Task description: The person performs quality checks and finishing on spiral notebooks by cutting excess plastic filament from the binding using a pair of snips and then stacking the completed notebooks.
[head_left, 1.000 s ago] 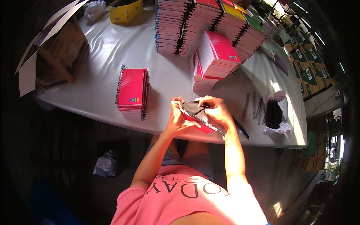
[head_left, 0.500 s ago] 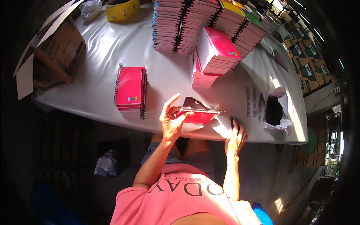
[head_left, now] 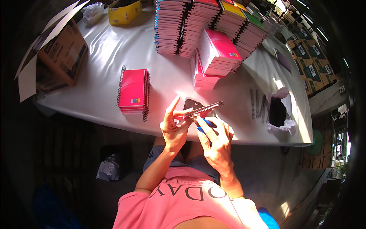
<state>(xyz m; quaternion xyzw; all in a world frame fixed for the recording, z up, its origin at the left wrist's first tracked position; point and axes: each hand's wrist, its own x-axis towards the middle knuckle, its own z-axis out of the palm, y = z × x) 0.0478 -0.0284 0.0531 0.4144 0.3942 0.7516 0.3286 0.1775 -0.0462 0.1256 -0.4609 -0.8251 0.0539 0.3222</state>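
Observation:
My left hand (head_left: 173,131) grips a notebook on edge above the table's near edge, thumb and fingers at its left end. The black spiral coil (head_left: 206,109) runs along its upward edge, slanting up to the right. In my right hand (head_left: 219,143) are blue-handled pliers (head_left: 207,123), with their jaws close to the coil's left end; whether they touch the wire I cannot make out. Behind the notebook a dark object (head_left: 191,104) lies on the table. To the left sits a small pile of pink spiral notebooks (head_left: 132,87).
Pink-covered unbound pads (head_left: 219,45) rise ahead, before tall stacks of bound notebooks (head_left: 171,28). At right lie loose black coils (head_left: 259,105) beside a plastic bag of coils (head_left: 282,112). An open cardboard box (head_left: 63,57) stands left, a yellow box (head_left: 125,13) farther back.
My right hand has come from the table's edge, bringing the pliers up to the notebook's left end. The notebook's right end has tilted upward in my left hand.

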